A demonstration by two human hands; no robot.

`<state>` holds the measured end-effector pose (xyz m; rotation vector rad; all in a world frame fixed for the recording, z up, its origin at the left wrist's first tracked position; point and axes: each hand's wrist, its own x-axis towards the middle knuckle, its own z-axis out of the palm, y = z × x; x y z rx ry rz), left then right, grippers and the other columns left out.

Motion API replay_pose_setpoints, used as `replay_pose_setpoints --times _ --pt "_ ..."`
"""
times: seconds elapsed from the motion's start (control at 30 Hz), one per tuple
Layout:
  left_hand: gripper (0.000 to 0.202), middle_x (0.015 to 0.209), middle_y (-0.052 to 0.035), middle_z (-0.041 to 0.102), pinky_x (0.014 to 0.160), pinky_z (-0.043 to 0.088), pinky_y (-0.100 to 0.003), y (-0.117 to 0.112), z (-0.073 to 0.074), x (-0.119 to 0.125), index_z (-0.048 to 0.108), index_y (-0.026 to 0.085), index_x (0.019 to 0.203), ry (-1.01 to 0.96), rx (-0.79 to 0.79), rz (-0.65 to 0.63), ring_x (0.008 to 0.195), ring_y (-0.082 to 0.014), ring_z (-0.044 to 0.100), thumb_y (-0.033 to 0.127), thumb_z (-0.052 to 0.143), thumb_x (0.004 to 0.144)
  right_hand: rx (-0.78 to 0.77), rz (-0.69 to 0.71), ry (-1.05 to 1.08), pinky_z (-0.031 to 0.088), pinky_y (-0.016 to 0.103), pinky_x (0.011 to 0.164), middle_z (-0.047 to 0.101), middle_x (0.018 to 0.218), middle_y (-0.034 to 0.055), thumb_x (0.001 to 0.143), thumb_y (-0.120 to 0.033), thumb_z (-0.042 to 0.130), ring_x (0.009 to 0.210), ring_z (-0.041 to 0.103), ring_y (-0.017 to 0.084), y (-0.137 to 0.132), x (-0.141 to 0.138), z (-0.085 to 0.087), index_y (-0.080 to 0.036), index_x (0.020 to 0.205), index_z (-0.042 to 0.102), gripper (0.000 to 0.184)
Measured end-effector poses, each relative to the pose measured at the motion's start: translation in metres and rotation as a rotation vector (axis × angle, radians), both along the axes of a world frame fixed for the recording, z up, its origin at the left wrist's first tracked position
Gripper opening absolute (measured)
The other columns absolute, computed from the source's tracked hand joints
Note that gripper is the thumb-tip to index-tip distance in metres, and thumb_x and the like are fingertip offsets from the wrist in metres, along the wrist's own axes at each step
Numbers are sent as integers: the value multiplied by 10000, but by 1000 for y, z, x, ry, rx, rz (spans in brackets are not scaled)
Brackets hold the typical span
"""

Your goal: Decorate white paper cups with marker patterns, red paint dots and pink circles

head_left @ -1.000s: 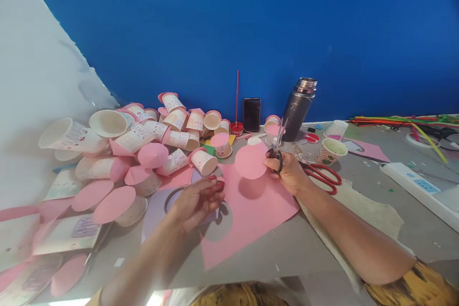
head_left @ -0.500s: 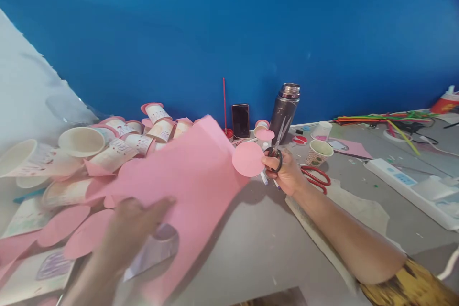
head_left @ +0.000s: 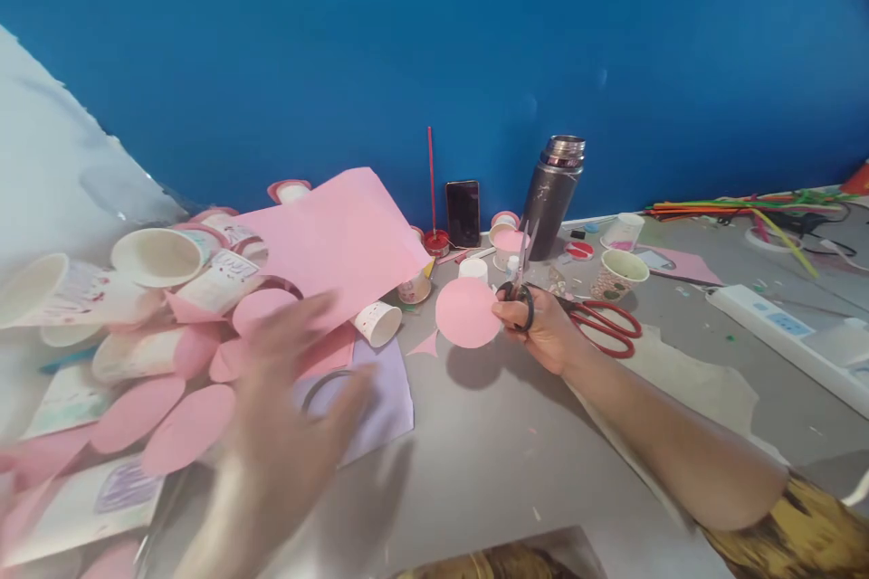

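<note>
My right hand (head_left: 547, 332) is closed round black-handled scissors (head_left: 521, 289), blades pointing up, and it also pinches a pink paper circle (head_left: 467, 313) just left of the handles. My left hand (head_left: 291, 398) hovers blurred over the table's left side, fingers spread and holding nothing. Beyond it, a large pink paper sheet (head_left: 339, 240) lies loose across a heap of paper cups (head_left: 156, 258), several with pink discs on them. More pink circles (head_left: 190, 425) lie at the near left.
A grey flask (head_left: 553, 199), a phone (head_left: 463, 213) and a red stick (head_left: 431, 181) stand against the blue wall. Red scissors (head_left: 607, 327) and a printed cup (head_left: 621, 276) lie right of my hand. A white power strip (head_left: 780, 326) and coloured sticks (head_left: 747, 213) are far right.
My left hand lifted the pink sheet off the table, swung it left and let it go onto the cup heap. The right hand with scissors and circle barely moved.
</note>
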<state>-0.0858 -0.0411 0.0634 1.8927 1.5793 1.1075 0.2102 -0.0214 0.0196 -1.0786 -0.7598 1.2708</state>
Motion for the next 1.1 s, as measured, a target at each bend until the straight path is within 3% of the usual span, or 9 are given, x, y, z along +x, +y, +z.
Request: replay_pose_setpoints --times 0.1,0.17,0.4,0.5,0.63,0.8,0.93,1.0,1.1 --pt "831 1445 -75 636 869 596 -342 14 -12 47 570 369 1485 -248 -282 -394 1056 -259 708 221 862 721 -21 20 11 225 198 454 513 634 -57 504 -302 903 559 365 81 -4 -4 0 -179 760 662 372" --pt "774 1488 -105 608 850 601 -323 28 -25 64 604 327 1461 -371 -283 -487 1042 -243 709 182 844 739 -44 28 20 231 199 462 509 640 -55 500 -308 908 570 365 84 -7 -7 0 -179 757 660 380" --pt "531 1463 -119 644 1123 482 -411 39 -48 72 729 285 1322 -227 -9 -466 1327 -305 605 200 815 805 -151 -16 -86 255 226 487 519 631 -50 498 -334 890 573 381 92 -11 -17 -6 -174 741 666 367" --pt "292 1314 -107 736 1047 528 -407 39 -51 71 833 274 1116 -237 -93 -503 1215 -299 671 215 763 838 -162 18 -127 274 239 494 517 622 -52 538 -356 878 571 406 102 -10 -17 -8 -185 751 664 347" --pt "175 1117 -94 790 929 564 -376 42 -55 69 860 260 954 -368 -165 -359 1063 -283 708 238 804 790 -100 100 -259 359 257 525 600 685 -30 645 -381 858 599 484 123 -12 -12 -8 -198 846 705 312" --pt "83 987 -87 789 814 569 -330 41 -57 68 844 233 834 -478 -255 -312 935 -252 713 286 840 770 -18 203 -351 483 294 610 698 815 4 610 -323 934 691 624 181 -18 -14 -11 -233 1118 693 569" --pt "125 967 -91 795 869 551 -334 36 -60 73 819 193 839 -546 -380 -442 941 -247 720 312 784 842 -43 95 -416 526 327 711 722 881 35 638 -354 914 804 656 217 -19 -26 -20 -228 1009 699 447" --pt "156 931 -71 782 817 548 -315 33 -62 76 766 182 893 -610 -448 -413 881 -222 711 312 808 819 -73 57 -464 516 321 701 711 843 28 637 -356 899 775 638 207 -19 -30 -21 -218 918 696 374" --pt "435 835 -3 743 676 517 -264 33 -66 78 633 217 1103 -721 -538 -345 724 -165 664 309 869 750 -92 82 -463 492 300 643 676 770 8 637 -355 874 707 603 184 -19 -30 -19 -215 862 684 326"
